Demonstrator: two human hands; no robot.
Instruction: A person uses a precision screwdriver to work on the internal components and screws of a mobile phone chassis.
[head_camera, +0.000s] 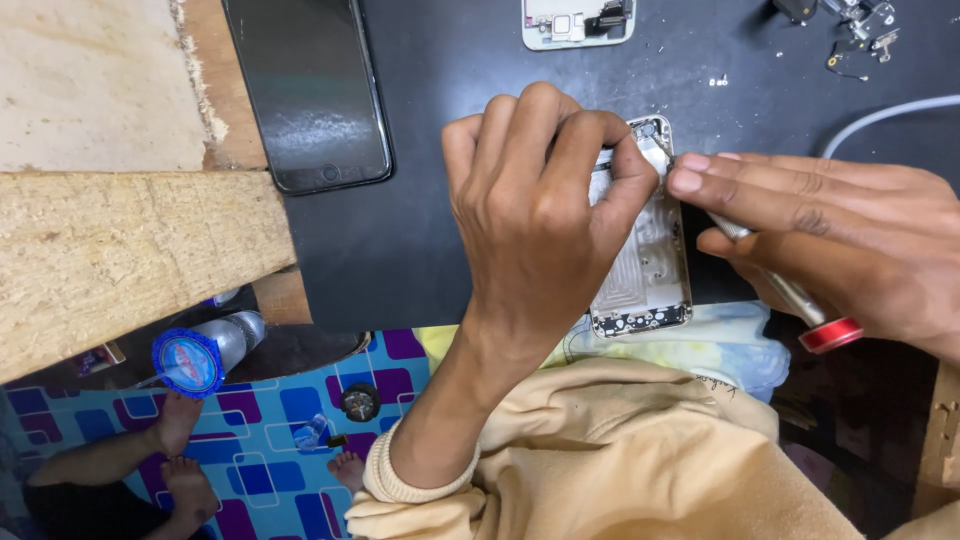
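Left hand (535, 215) steadying opened phone shell (648, 265), right hand (850, 235) holding screwdriver (790, 295)

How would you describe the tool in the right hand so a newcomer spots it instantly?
Start at the black work mat, then find the opened silver phone housing near its front edge. The screwdriver lies in the right hand beside it: a slim metal shaft with a red end cap, unlike anything nearby.

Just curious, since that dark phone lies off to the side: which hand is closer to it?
Left. The left hand, gripping the silver phone shell, sits beside the dark phone; the right hand, holding a screwdriver, is beyond the shell.
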